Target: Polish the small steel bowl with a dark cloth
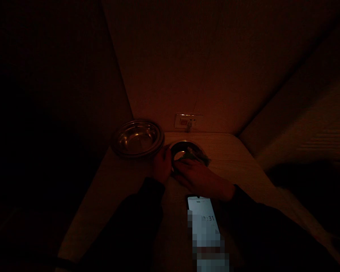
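The scene is very dark. My left hand (162, 164) rests against the left rim of a small steel bowl (184, 148) on a pale table (232, 158). My right hand (200, 177) reaches into the bowl from the front, fingers closed around something greenish (197, 155) that I cannot make out. A larger empty steel bowl (137, 138) stands just to the left, near the table's back corner. Both my sleeves are dark.
A lit phone (202, 215) lies on the table between my forearms, its screen glowing. A wall socket (187, 121) with a small red light sits on the wall behind the bowls. Walls close in at the left and back.
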Action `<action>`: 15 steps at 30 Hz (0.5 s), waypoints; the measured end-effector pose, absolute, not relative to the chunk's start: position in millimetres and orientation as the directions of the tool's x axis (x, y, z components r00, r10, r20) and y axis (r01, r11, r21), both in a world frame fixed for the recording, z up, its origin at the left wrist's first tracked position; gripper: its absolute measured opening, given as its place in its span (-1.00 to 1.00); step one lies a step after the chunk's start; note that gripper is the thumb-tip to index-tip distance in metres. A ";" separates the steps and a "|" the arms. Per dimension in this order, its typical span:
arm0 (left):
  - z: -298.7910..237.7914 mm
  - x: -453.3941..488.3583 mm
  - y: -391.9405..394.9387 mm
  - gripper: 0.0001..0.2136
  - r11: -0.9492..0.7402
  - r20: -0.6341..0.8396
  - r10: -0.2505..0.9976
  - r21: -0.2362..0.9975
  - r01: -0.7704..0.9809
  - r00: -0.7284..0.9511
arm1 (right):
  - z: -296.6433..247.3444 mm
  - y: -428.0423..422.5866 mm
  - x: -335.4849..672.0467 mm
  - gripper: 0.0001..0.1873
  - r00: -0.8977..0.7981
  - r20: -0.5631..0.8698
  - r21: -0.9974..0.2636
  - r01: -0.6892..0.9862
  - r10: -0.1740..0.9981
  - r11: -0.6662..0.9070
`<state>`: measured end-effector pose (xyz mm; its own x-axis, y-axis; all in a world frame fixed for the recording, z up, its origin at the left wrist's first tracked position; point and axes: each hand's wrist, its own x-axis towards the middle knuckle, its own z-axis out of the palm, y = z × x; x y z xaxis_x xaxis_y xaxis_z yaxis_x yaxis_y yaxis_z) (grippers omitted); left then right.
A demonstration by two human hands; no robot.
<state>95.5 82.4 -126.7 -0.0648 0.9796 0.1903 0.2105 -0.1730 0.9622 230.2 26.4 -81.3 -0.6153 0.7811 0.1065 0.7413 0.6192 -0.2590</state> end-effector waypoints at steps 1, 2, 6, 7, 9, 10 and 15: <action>-127.0 95.2 82.6 -0.72 -0.185 0.206 0.976 0.959 0.213 -0.077 | -83.2 27.5 229.6 -0.63 -0.615 0.134 -0.269 0.732 0.777 0.626; -127.1 94.9 82.6 -0.71 -0.197 0.221 0.971 0.956 0.218 -0.091 | -85.0 28.5 229.2 -0.61 -0.617 0.161 -0.281 0.719 0.770 0.635; -127.1 94.8 80.3 -0.69 -0.230 0.274 0.952 0.934 0.274 -0.137 | -91.1 31.3 232.2 -0.58 -0.629 0.228 -0.322 0.671 0.743 0.667; -127.2 95.1 79.5 -0.69 -0.249 0.296 0.945 0.926 0.285 -0.137 | -92.0 31.4 234.0 -0.58 -0.632 0.231 -0.324 0.667 0.740 0.671; -127.3 95.8 78.0 -0.69 -0.269 0.323 0.934 0.917 0.294 -0.152 | -92.5 30.6 238.8 -0.60 -0.639 0.214 -0.311 0.672 0.739 0.672; -127.3 96.2 77.3 -0.70 -0.268 0.323 0.934 0.917 0.297 -0.155 | -92.3 29.6 241.7 -0.62 -0.644 0.195 -0.293 0.682 0.740 0.670; -127.4 97.1 76.6 -0.70 -0.223 0.294 0.936 0.919 0.324 -0.191 | -90.1 21.8 253.2 -0.68 -0.633 0.107 -0.140 0.754 0.767 0.642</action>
<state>97.1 76.6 -127.4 -0.1910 0.9365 0.2941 0.3239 -0.2227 0.9195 253.2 21.8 -90.1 -0.6331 0.7666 0.1074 0.7538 0.6421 -0.1396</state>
